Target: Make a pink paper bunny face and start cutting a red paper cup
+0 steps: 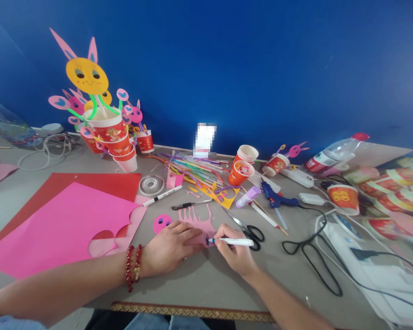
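My right hand [236, 252] is closed around a white marker [234, 241], its blue tip touching a cut piece of light pink paper [196, 217] where a small dark blue mark shows. Lying flat across the same paper, my left hand [174, 245] presses it to the table with fingers stretched out. A round magenta face [162, 223] with two eyes rests just above my left hand. Black-handled scissors [248, 230] lie right of the marker, partly behind it.
Magenta paper [65, 224] over a red sheet [127, 183] covers the left side. Pipe cleaners [199, 169], a glue stick [248, 196] and a blue glue gun [277, 197] with its cable lie behind my hands. Decorated cups [106, 130] stand back left; a bottle [333, 153] lies back right.
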{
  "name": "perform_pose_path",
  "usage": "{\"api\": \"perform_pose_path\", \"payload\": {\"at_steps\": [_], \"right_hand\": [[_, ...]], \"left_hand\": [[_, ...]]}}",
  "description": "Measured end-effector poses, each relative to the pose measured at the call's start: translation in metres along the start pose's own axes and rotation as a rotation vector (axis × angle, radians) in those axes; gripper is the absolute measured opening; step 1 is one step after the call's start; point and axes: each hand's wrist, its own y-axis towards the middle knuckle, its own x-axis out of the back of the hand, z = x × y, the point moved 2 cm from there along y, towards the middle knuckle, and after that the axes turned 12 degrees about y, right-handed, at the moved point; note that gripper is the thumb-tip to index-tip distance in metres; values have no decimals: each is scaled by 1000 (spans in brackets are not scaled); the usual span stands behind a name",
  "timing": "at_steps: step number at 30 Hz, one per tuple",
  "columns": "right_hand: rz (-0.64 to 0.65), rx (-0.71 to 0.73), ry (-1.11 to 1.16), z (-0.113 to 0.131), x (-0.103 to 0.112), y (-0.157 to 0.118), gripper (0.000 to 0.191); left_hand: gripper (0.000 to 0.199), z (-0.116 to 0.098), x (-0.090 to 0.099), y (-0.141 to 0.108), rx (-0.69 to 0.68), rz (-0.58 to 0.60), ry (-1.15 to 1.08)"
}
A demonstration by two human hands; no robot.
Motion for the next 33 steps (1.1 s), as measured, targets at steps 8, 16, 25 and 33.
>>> {"api": "perform_pose_path", "payload": {"at_steps": [8,16,25,33], "right_hand": [[26,12,25,0,0,-1,18],[32,9,-6,-2,-1,-2,17],[18,3,-26,-1,-1,-1,16],[16,10,-43,0,0,1,16]], "left_hand": [[43,0,2,0,0,-4,1],[44,0,-1,0,-2,-9,-12],[42,0,0,0,3,5,-5],[44,0,1,0,0,-16,-1]]}}
